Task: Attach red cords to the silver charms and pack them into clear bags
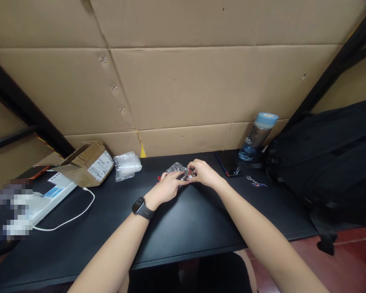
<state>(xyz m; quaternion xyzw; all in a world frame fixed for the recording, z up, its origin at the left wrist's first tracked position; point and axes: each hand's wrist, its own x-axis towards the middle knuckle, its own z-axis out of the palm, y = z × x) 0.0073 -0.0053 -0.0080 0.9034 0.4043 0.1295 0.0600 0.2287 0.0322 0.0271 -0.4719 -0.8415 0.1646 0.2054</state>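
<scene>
A small transparent plastic bag lies on the black desk between my two hands, crinkled and shiny, with bits of red showing in it and near it. My left hand, a black watch on its wrist, presses over the bag with fingers bent and thumb toward the right. From the other side, my right hand pinches the bag's right end between thumb and fingers. Both hands almost meet there. What the bag holds is largely hidden by my fingers. A little red also peeks out left of my left hand.
On the left are an opened cardboard box, plastic packaging, a white power strip and a white cable. Toward the right stand a bottle, a phone, a keychain and a black backpack. Cardboard forms the back wall.
</scene>
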